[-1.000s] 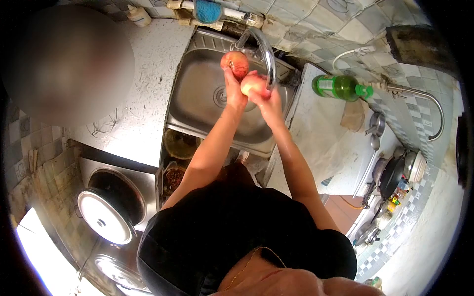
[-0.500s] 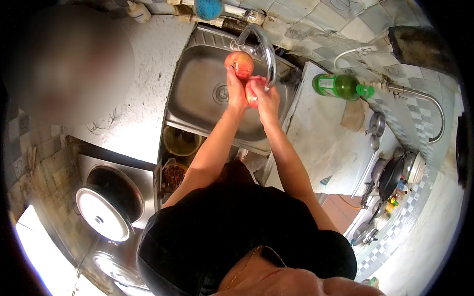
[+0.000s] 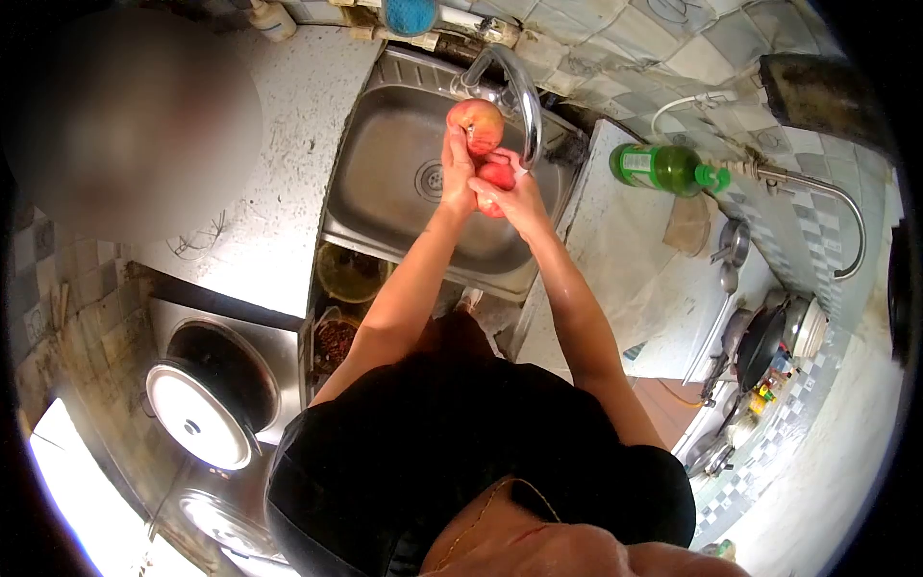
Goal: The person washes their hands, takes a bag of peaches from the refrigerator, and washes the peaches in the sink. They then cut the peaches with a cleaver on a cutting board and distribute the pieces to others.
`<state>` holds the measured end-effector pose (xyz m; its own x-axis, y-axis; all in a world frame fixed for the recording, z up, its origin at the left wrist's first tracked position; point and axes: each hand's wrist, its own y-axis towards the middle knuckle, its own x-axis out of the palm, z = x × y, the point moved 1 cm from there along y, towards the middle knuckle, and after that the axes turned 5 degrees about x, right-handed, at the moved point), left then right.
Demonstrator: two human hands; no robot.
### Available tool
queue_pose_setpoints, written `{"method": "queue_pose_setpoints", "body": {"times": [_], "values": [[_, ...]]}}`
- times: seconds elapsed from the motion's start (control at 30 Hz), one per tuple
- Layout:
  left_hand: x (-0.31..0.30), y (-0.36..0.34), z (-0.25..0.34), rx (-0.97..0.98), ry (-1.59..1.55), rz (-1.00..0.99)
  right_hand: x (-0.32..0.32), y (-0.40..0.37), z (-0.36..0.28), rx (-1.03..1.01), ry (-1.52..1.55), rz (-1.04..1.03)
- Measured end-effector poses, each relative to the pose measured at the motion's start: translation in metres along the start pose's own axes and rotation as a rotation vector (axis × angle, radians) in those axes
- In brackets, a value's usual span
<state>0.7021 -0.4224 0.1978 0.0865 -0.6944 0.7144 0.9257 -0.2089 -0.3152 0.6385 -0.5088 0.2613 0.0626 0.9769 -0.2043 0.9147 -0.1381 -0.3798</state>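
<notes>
Over the steel sink [image 3: 370,144], my left hand [image 3: 456,175] is closed round a red-and-yellow apple [image 3: 478,123], held up at its fingertips. Just below it a second, redder apple [image 3: 494,177] sits in my right hand [image 3: 522,200], whose fingers wrap its right side and underside. Both hands are close together and seem to touch at the second apple. The curved chrome faucet [image 3: 524,96] arches beside them, with its spout end right by my right fingers. Wet highlights show on the fruit.
A green bottle [image 3: 663,168] lies on the right-hand counter [image 3: 615,260]. To the left is a speckled white counter [image 3: 288,125]. A lidded pot [image 3: 197,418] stands at lower left, and a bucket [image 3: 351,274] sits below the sink. Pans [image 3: 764,341] are at far right.
My right hand has turned and its fingers have shifted round the lower apple, exposing more of its red top. The upper apple has moved slightly to the right with my left hand.
</notes>
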Motion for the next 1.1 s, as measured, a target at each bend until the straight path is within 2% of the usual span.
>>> {"method": "queue_pose_setpoints", "body": {"times": [0.07,0.17,0.2,0.27,0.33,0.4,0.5,0.53,0.57,0.6,0.67,0.7,0.73,0.8,0.83,0.93,1.0,1.03,1.07,1.1], "values": [[0.005,-0.005,0.015,-0.090,-0.027,-0.069,-0.004,0.000,0.003,-0.004,0.016,0.020],[0.005,-0.012,0.018,-0.191,-0.138,-0.073,-0.024,-0.011,0.000,0.094,0.438,-0.331],[0.001,-0.010,0.013,-0.191,-0.138,-0.074,-0.031,-0.015,0.000,0.094,0.438,-0.330],[-0.006,-0.003,0.002,-0.222,-0.314,0.047,-0.042,-0.021,0.000,0.132,0.655,-0.487],[-0.009,0.000,-0.003,-0.205,-0.373,0.055,-0.040,-0.019,0.001,0.116,0.613,-0.446],[-0.010,-0.002,0.002,-0.197,-0.132,0.005,-0.033,-0.021,-0.006,0.094,0.577,-0.403],[-0.013,-0.004,0.007,-0.268,-0.096,0.060,-0.022,-0.022,-0.014,0.189,0.687,-0.363],[-0.011,-0.005,0.006,-0.268,-0.093,0.061,-0.019,-0.019,-0.013,0.095,0.451,-0.305],[-0.007,-0.006,0.004,-0.151,-0.026,0.081,-0.015,-0.017,-0.012,0.002,0.216,-0.246],[-0.005,-0.007,0.004,-0.034,0.040,0.099,-0.009,-0.015,-0.006,0.001,0.219,-0.245],[-0.004,-0.010,0.005,-0.021,0.112,0.079,0.000,-0.009,0.009,0.147,0.393,-0.098],[-0.002,-0.009,0.004,-0.023,0.102,0.047,0.002,-0.008,0.013,0.058,0.357,-0.014],[-0.003,-0.012,0.003,-0.033,0.093,0.020,0.004,-0.009,0.017,0.062,0.360,-0.016],[-0.005,-0.011,0.004,-0.081,0.055,0.042,0.002,-0.010,0.026,0.174,0.631,0.095],[-0.007,-0.009,0.006,-0.104,-0.012,0.005,0.000,-0.011,0.029,0.173,0.634,0.113],[-0.025,0.005,0.004,-0.129,-0.042,-0.126,-0.021,-0.029,0.040,0.243,0.489,0.281],[-0.021,-0.004,0.017,-0.132,-0.034,-0.143,-0.036,-0.042,0.044,0.019,0.100,0.501],[-0.024,-0.005,0.016,-0.156,-0.113,-0.182,-0.047,-0.043,0.067,0.012,0.080,0.636],[-0.024,-0.005,0.012,-0.165,-0.112,-0.188,-0.059,-0.045,0.068,0.015,0.080,0.647],[-0.024,-0.005,0.008,-0.163,-0.064,-0.213,-0.072,-0.050,0.065,-0.077,-0.088,0.834]]}}
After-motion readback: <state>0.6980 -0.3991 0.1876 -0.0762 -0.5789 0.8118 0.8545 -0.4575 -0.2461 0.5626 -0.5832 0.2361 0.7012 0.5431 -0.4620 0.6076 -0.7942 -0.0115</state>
